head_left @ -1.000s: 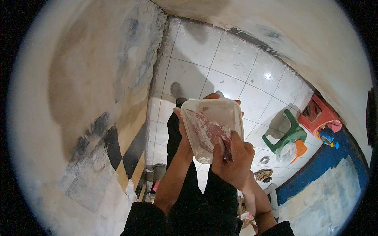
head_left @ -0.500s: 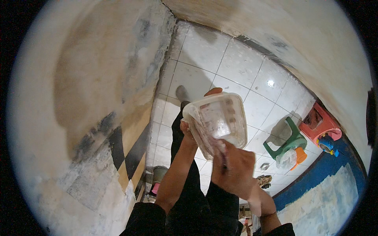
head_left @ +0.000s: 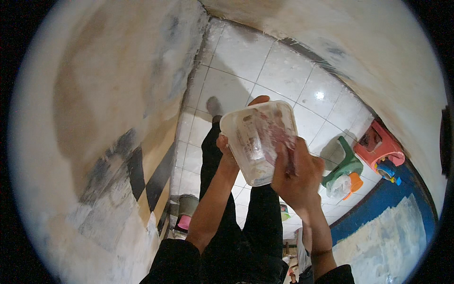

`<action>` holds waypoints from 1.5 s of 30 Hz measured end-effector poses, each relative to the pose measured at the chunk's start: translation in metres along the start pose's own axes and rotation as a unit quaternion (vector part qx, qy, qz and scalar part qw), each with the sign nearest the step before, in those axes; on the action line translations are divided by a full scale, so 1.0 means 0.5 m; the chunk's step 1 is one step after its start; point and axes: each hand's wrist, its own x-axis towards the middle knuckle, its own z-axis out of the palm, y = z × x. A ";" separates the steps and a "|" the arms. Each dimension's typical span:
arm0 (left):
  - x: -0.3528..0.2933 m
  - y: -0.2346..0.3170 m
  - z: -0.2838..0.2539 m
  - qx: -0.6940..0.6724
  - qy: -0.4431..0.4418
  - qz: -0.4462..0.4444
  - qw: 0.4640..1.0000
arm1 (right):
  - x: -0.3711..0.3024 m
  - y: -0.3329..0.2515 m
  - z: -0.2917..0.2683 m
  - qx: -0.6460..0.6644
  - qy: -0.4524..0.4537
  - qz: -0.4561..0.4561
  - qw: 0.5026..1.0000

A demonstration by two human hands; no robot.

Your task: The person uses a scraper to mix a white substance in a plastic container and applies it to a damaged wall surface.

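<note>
A translucent plastic tub (head_left: 240, 150) with whitish smears inside is tilted in front of me at mid-picture. My left hand (head_left: 228, 147) grips it, thumb on its left side and fingertips showing past the far rim. At the tub's right side, my right hand (head_left: 301, 170) is curled with its fingers reaching over the opening. Motion smears those fingers, and a reddish-grey streak runs from them across the tub. Whatever they hold, I cannot make out.
To the right are a green stool (head_left: 347, 158), a clear plastic bag (head_left: 338, 188), an orange plastic piece (head_left: 354, 183) and a red stool (head_left: 377, 144). A patchy plastered wall (head_left: 109, 118) rises at left. A dark bucket (head_left: 188, 205) with a pink item (head_left: 184, 222) stands near my legs.
My right hand has moved rightward and farther up along the tub. The tub has tipped and shifted slightly upward, with my left hand still gripping it.
</note>
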 end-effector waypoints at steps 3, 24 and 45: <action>0.005 -0.001 0.011 -0.017 0.031 -0.019 0.999 | -0.001 0.008 0.017 -0.009 -0.051 0.001 0.999; 0.014 0.003 -0.020 -0.149 -0.095 -0.043 0.983 | -0.015 0.067 0.042 0.116 -0.080 0.054 0.989; -0.004 -0.012 -0.035 -0.105 0.009 0.007 0.994 | -0.036 0.058 0.054 0.129 -0.035 0.105 0.985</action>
